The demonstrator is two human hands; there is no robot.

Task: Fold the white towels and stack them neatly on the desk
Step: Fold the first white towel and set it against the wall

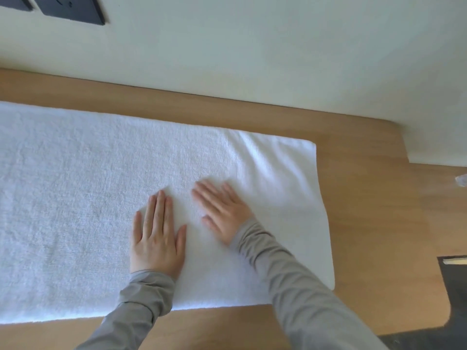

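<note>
1. On the desk (374, 210), we have the white towel (75, 198) spread flat. Its long axis runs left to right, and its left part runs out of view.
2. Our left hand (156, 241) lies palm down on the towel, toward the towel's near edge. The fingers (161, 208) are straight and close together, gripping nothing.
3. Our right hand (223, 214) lies flat on the towel just beside the left, a little blurred. Its fingers are spread, angled up and left, and hold nothing either.
4. The towel's short right end lies to the right of both hands, and the right hand is the nearer one to it. Soft creases show there.
5. Our read is that we're smoothing before a fold. The fold likely carries that right end leftward along the long axis, but with the left end hidden we can't tell how far.
</note>
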